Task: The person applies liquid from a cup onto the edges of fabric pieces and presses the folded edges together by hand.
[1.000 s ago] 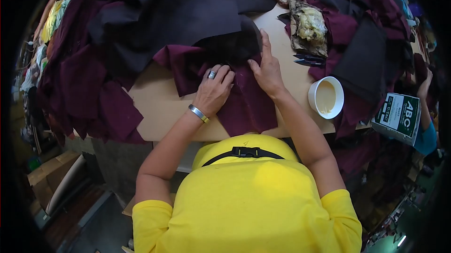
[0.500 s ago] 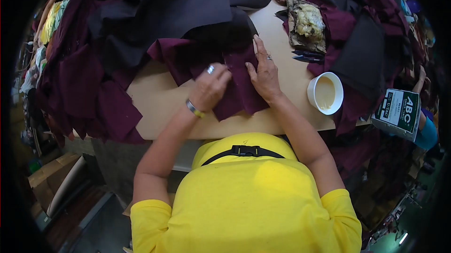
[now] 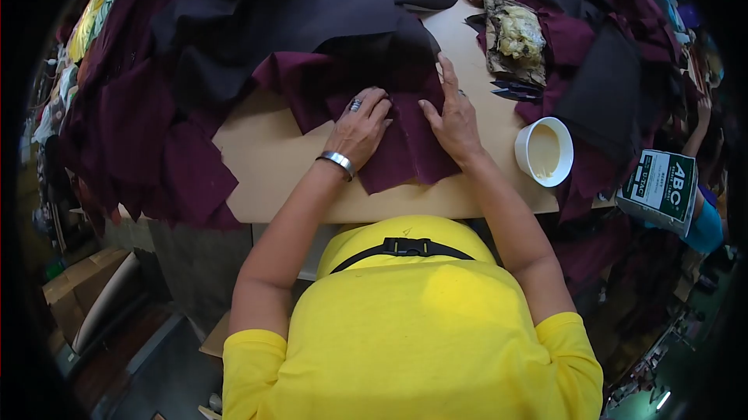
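A maroon cloth piece [image 3: 411, 157] with a seam line down its middle lies at the table's front, joined to or overlapped by a large dark grey cloth [image 3: 292, 11] behind it. On the left side of the seam rests my left hand [image 3: 358, 125], its fingers laid over the maroon cloth near the fold. My right hand [image 3: 455, 118] lies along the right edge of the same piece, index finger stretched forward and thumb apart. Both hands press on the fabric from above and are open.
To the right stands a white bowl [image 3: 544, 152] of pale paste. Behind it are pens [image 3: 516, 91] and a crumpled yellowish lump [image 3: 520, 33] on a patterned piece. Maroon and grey cloth [image 3: 596, 69] is heaped at right, beside an ABC box [image 3: 661, 190]. More maroon cloth [image 3: 148, 147] hangs off the left.
My left hand has turned from a blurred, curled pose to lying flatter on the cloth, a little further right. My right hand stays at the cloth's right edge.
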`<state>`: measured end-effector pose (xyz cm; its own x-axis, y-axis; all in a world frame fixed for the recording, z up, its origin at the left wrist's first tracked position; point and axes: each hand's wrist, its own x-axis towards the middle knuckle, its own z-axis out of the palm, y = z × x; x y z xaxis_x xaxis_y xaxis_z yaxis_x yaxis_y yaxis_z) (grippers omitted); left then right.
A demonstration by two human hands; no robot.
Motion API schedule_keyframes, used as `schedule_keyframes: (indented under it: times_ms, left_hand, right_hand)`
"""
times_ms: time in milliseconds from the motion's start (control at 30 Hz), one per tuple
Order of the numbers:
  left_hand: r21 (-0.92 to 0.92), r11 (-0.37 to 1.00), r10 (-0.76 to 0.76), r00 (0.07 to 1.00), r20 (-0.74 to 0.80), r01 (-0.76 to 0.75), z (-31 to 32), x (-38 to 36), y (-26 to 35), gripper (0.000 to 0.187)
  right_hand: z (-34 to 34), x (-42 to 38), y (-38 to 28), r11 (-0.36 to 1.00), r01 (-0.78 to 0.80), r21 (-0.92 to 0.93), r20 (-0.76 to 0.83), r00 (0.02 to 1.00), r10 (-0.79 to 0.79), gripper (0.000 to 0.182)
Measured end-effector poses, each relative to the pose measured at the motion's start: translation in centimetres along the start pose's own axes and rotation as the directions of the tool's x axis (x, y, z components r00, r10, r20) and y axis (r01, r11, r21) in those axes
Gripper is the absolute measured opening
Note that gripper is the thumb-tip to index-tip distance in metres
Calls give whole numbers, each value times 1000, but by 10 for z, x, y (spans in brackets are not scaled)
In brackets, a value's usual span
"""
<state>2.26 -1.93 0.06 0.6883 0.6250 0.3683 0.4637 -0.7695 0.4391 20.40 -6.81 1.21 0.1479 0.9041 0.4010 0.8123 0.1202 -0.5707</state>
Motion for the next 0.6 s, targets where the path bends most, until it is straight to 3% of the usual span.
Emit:
schedule_keyframes:
  times_ms: [67,167,267,400,600]
  left_hand:
    - [59,998,8,1000,-30,-6,5,1,-1,26]
    - [58,998,11,999,-32,-9,4,0,-1,27]
    - [40,999,2,999,-41,0,4,7,-13,27]
    - [114,993,-4,996,92,-6,-12,39,-31,34]
    - [63,998,-11,998,60,7,-7,52,-52,13]
  right_hand:
    - [-10,-2,-6,985,73,-156,-29,996,-79,81]
    - [-31,-20,-35,977,171,-125,0,985,-173,80]
    - [-37,-45,-55,992,118,-38,265,959,-103,78]
    - [-30,-55,-50,993,9,121,296,954,-45,75]
    - [-23,-64,-46,979,-43,200,279,960,-14,77]
